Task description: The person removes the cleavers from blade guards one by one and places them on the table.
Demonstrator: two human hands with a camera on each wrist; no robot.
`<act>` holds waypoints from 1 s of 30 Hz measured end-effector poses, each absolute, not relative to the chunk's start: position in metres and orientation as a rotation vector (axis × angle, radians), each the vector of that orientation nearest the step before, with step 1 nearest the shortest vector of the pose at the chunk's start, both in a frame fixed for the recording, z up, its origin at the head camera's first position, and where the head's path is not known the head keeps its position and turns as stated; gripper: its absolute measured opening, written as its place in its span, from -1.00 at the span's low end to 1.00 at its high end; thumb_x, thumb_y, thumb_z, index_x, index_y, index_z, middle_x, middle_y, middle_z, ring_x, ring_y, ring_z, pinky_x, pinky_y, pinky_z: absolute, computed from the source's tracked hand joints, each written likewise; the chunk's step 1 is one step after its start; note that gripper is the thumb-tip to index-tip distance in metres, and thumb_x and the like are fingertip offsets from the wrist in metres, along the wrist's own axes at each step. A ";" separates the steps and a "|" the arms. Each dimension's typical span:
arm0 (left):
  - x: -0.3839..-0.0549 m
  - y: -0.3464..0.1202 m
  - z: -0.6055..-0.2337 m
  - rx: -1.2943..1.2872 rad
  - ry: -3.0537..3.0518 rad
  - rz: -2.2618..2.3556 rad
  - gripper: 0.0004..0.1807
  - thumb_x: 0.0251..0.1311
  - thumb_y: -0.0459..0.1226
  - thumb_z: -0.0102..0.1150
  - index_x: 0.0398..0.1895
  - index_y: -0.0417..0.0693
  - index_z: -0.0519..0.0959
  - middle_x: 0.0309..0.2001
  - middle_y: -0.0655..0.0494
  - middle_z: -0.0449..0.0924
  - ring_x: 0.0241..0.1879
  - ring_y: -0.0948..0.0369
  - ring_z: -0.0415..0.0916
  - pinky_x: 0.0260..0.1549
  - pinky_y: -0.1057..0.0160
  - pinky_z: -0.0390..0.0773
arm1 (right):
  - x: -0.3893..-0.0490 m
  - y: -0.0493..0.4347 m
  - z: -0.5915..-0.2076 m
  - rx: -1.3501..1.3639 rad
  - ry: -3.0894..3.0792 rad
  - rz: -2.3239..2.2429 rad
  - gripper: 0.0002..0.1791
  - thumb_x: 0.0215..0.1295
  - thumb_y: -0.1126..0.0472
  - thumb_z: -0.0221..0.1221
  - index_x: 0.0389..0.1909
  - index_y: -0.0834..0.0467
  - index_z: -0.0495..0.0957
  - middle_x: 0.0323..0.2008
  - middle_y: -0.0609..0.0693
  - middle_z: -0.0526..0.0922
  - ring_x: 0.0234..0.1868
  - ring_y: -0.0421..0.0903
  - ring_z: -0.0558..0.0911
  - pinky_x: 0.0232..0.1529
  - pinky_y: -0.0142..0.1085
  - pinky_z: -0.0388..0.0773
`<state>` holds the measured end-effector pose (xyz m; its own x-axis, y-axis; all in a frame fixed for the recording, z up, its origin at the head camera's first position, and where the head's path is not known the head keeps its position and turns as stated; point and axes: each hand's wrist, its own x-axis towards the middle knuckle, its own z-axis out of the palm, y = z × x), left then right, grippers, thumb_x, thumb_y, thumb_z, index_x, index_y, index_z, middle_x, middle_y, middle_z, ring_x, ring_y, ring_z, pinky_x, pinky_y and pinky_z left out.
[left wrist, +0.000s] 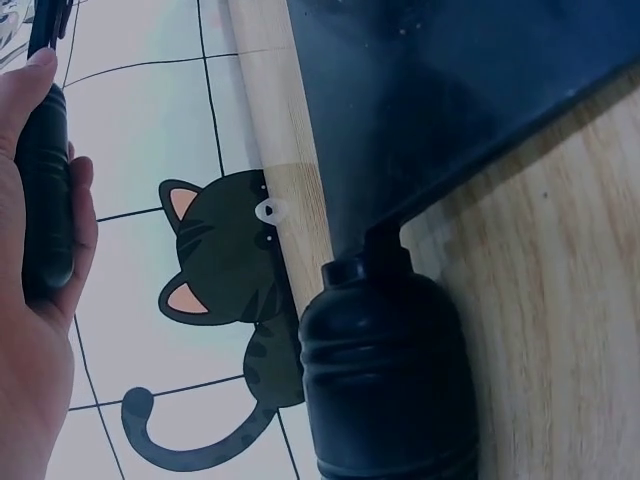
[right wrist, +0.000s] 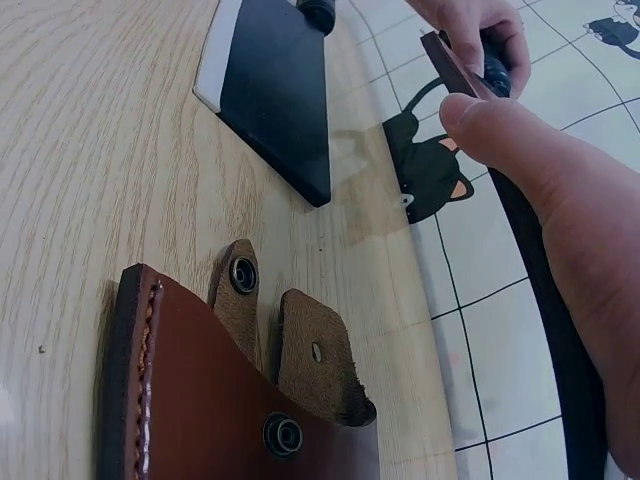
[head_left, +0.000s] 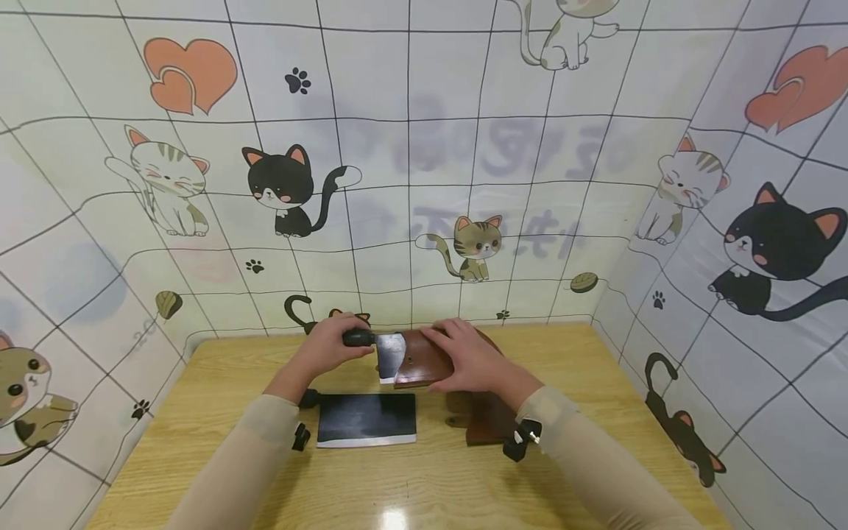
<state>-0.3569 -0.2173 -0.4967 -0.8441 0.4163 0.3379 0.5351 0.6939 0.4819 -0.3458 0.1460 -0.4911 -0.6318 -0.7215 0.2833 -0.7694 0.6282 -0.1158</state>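
Above the bench (head_left: 199, 442), the left hand (head_left: 327, 346) is gripping the cleaver (head_left: 389, 353) by its handle while the right hand (head_left: 464, 357) is clasping the leather sheath (head_left: 420, 361) around the blade, where a skewed push could likely nick the fingers (head_left: 440, 335).

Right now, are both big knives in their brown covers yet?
Not yet. One cleaver is partly in: the left hand grips its black handle and the right hand holds the brown sheath, with some blade showing. The second cleaver lies bare on the table, and an empty sheath lies beside it, snaps undone.
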 end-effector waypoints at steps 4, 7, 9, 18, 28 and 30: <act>-0.355 -0.218 -0.494 -0.770 -2.705 -0.829 -0.53 0.24 0.01 0.67 0.15 0.10 0.78 0.09 0.11 0.74 -0.01 0.02 0.66 -0.05 -0.10 0.72 | -0.345 0.147 -0.491 1.227 -2.632 0.365 0.31 0.05 -0.57 0.52 0.73 0.00 0.31 0.48 0.06 0.43 0.45 0.07 0.38 0.45 0.10 0.41; -0.354 -0.217 -0.493 -0.784 -2.696 -0.788 -0.51 0.22 0.02 0.69 0.15 0.07 0.80 0.13 0.07 0.74 0.02 -0.01 0.68 -0.03 -0.12 0.72 | -0.345 0.148 -0.490 1.228 -2.639 0.362 0.31 0.06 -0.56 0.52 0.74 -0.02 0.29 0.49 0.04 0.41 0.43 0.06 0.38 0.43 0.10 0.42; -0.354 -0.217 -0.492 -0.796 -2.682 -0.761 -0.51 0.21 0.02 0.69 0.15 0.07 0.81 0.14 0.05 0.76 0.02 -0.03 0.70 -0.02 -0.13 0.72 | -0.345 0.149 -0.490 1.229 -2.639 0.364 0.31 0.06 -0.56 0.53 0.74 -0.04 0.28 0.49 0.04 0.41 0.43 0.05 0.38 0.43 0.09 0.43; -0.354 -0.214 -0.490 -0.744 -2.697 -0.827 -0.47 0.19 0.04 0.69 0.20 0.14 0.83 0.08 0.08 0.83 -0.01 -0.01 0.73 -0.07 -0.09 0.74 | -0.343 0.152 -0.486 1.237 -2.638 0.393 0.31 0.03 -0.50 0.59 0.72 0.02 0.33 0.46 0.06 0.42 0.45 0.06 0.37 0.44 0.10 0.44; -0.357 -0.214 -0.491 -0.727 -2.698 -0.909 -0.48 0.24 0.05 0.66 0.21 0.08 0.83 0.06 0.08 0.82 -0.03 0.00 0.71 -0.12 -0.06 0.74 | -0.342 0.154 -0.483 1.220 -2.632 0.402 0.33 -0.04 -0.44 0.66 0.71 0.04 0.34 0.46 0.08 0.42 0.44 0.09 0.39 0.42 0.14 0.44; -0.356 -0.213 -0.491 -0.719 -2.699 -0.930 -0.48 0.24 0.05 0.66 0.21 0.08 0.83 0.06 0.07 0.82 -0.04 0.01 0.71 -0.13 -0.05 0.74 | -0.341 0.155 -0.483 1.222 -2.622 0.405 0.33 -0.05 -0.44 0.66 0.71 0.04 0.34 0.46 0.09 0.43 0.42 0.09 0.40 0.41 0.15 0.45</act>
<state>-0.3561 -0.2133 -0.4909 -0.8623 0.3817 0.3328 0.5057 0.6840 0.5258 -0.3413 0.1551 -0.4828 -0.6301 -0.7116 0.3108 -0.7722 0.6164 -0.1543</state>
